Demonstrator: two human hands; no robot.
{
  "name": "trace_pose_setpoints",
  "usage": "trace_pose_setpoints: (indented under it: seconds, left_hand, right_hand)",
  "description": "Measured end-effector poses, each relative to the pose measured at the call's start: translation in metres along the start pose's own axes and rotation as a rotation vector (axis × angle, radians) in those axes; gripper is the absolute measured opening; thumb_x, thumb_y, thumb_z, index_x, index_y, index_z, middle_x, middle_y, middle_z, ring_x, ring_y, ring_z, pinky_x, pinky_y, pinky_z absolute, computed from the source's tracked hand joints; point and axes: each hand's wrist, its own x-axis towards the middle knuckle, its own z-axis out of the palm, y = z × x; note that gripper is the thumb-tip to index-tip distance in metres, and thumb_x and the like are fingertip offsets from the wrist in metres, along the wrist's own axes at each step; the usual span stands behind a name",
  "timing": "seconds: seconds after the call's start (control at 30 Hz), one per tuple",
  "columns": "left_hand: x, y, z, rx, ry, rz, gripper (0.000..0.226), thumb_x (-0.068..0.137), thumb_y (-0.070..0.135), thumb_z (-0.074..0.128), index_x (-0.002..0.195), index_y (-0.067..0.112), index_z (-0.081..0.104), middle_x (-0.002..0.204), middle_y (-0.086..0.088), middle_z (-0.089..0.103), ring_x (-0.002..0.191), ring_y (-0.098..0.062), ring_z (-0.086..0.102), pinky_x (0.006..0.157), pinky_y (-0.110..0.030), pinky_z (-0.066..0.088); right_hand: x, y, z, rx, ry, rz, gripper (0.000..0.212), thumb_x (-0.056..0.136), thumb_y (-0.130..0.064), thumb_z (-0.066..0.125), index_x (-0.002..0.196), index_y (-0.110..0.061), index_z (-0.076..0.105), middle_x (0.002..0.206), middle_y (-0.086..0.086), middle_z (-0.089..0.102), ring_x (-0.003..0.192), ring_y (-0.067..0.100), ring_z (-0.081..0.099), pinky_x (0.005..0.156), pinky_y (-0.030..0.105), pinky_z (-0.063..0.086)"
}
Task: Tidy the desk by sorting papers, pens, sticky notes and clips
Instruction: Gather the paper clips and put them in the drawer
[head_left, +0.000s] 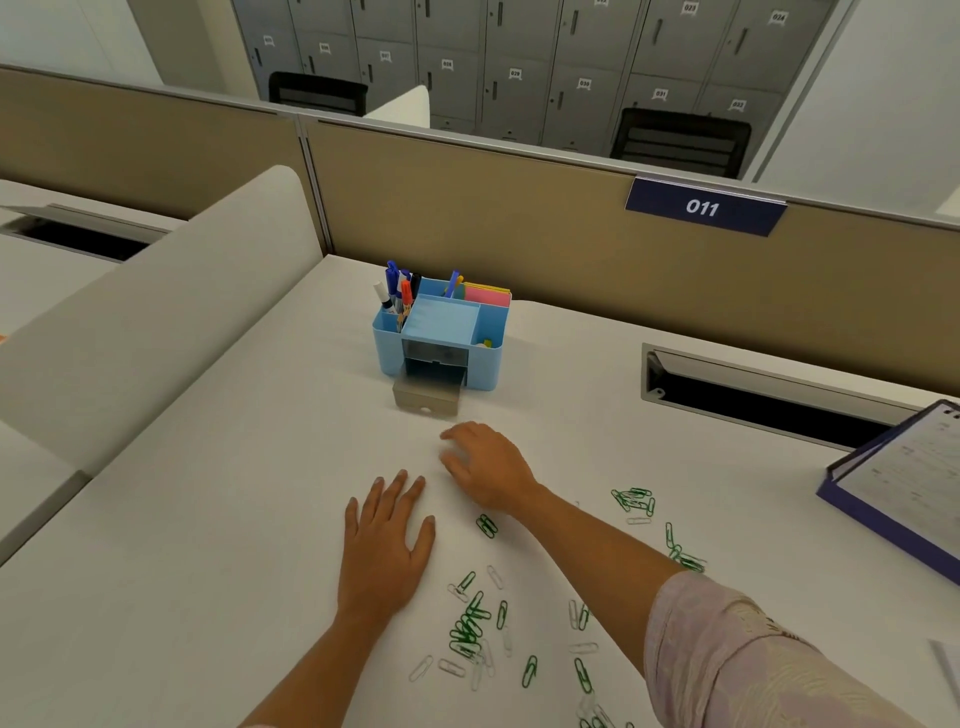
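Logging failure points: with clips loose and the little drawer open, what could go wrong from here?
Loose clips near the front edge of the desk could be swept off. The pale clips barely show against its white top and may be missed. The right hand could knock the open drawer.

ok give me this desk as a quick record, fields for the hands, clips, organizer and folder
left hand: flat on the desk, fingers straight
right hand: fingers curled down in front of the drawer; cannot tell if it holds anything
paper clips: green and clear, scattered loose on the desk
organizer: blue, pens in the left compartment, sticky notes at back right
drawer: grey, pulled out at the organizer's front
folder: blue, at the right edge, papers in it
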Motion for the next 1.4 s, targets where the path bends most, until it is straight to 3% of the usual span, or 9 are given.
trace_pose_setpoints:
  seconds: [0.1, 0.17, 0.27, 0.67, 0.83, 0.97, 1.17, 1.4]
  left_hand:
    - [0.000, 0.001, -0.001, 0.001, -0.003, 0.000, 0.060, 0.091, 0.055, 0.020, 0.149, 0.036, 0.025, 0.157, 0.011, 0.022, 0.147, -0.013, 0.010, 0.119, -0.042, 0.004]
    - [0.000, 0.001, -0.001, 0.006, -0.018, -0.005, 0.062, 0.091, 0.056, 0.018, 0.149, 0.037, 0.023, 0.157, 0.011, 0.020, 0.147, -0.013, 0.008, 0.119, -0.041, 0.002]
    - [-0.001, 0.001, -0.003, 0.011, -0.021, -0.006, 0.063, 0.090, 0.057, 0.016, 0.149, 0.036, 0.023, 0.158, 0.011, 0.020, 0.147, -0.014, 0.008, 0.119, -0.041, 0.003]
    - [-0.004, 0.000, -0.004, -0.012, -0.029, 0.005, 0.064, 0.090, 0.058, 0.015, 0.148, 0.033, 0.028, 0.157, 0.008, 0.023, 0.147, -0.016, 0.012, 0.119, -0.043, 0.005]
    - [-0.018, -0.002, -0.012, -0.133, -0.120, 0.172, 0.060, 0.094, 0.062, 0.005, 0.145, 0.044, 0.028, 0.156, 0.020, 0.016, 0.146, -0.004, 0.001, 0.119, -0.037, -0.007]
    - [-0.039, 0.001, -0.014, -0.080, -0.219, 0.381, 0.057, 0.095, 0.061, 0.004, 0.148, 0.044, 0.013, 0.157, 0.024, 0.003, 0.146, -0.002, -0.004, 0.119, -0.037, -0.006]
    - [-0.057, 0.006, -0.013, -0.035, -0.237, 0.350, 0.071, 0.091, 0.068, 0.005, 0.151, 0.032, -0.009, 0.158, 0.018, -0.013, 0.144, -0.002, -0.015, 0.119, -0.040, -0.007]
    - [-0.082, 0.015, -0.005, 0.026, -0.225, 0.318, 0.082, 0.087, 0.074, 0.004, 0.151, 0.025, -0.011, 0.159, 0.013, -0.014, 0.144, -0.003, -0.016, 0.118, -0.039, -0.010]
  right_hand:
    - [-0.033, 0.028, 0.012, -0.115, -0.133, -0.062, 0.061, 0.100, -0.052, 0.027, 0.153, -0.026, 0.013, 0.161, -0.004, 0.003, 0.149, 0.015, -0.004, 0.120, 0.034, -0.001]
    - [-0.056, 0.041, 0.016, -0.166, -0.127, -0.088, 0.066, 0.098, -0.058, 0.019, 0.153, -0.029, -0.004, 0.160, -0.007, -0.012, 0.146, 0.010, -0.018, 0.120, 0.034, -0.008]
    - [-0.086, 0.048, 0.011, -0.165, -0.155, -0.078, 0.069, 0.096, -0.060, 0.012, 0.152, -0.027, -0.010, 0.159, -0.008, -0.017, 0.144, 0.006, -0.021, 0.120, 0.031, -0.007]
    - [-0.209, 0.043, 0.001, -0.158, -0.210, -0.094, 0.067, 0.099, -0.055, 0.021, 0.150, -0.027, -0.013, 0.157, -0.013, -0.020, 0.142, 0.002, -0.025, 0.118, 0.024, -0.013]
    - [-0.252, 0.056, -0.001, -0.176, 0.029, 0.113, 0.062, 0.099, -0.056, 0.014, 0.153, -0.028, -0.002, 0.158, -0.016, -0.014, 0.146, 0.009, -0.017, 0.119, 0.032, -0.010]
    - [-0.294, 0.071, -0.009, -0.222, 0.149, 0.312, 0.062, 0.098, -0.056, 0.013, 0.153, -0.029, -0.001, 0.159, -0.015, -0.011, 0.146, 0.010, -0.016, 0.119, 0.033, -0.011]
    - [-0.354, 0.101, -0.018, -0.088, 0.359, 0.715, 0.073, 0.090, -0.066, 0.008, 0.153, -0.028, 0.001, 0.160, -0.012, -0.010, 0.145, 0.007, -0.021, 0.116, 0.031, -0.021]
    - [-0.396, 0.098, 0.001, -0.073, 0.371, 0.917, 0.089, 0.080, -0.075, -0.002, 0.153, -0.023, -0.001, 0.161, -0.008, -0.006, 0.145, 0.007, -0.017, 0.119, 0.037, -0.012]
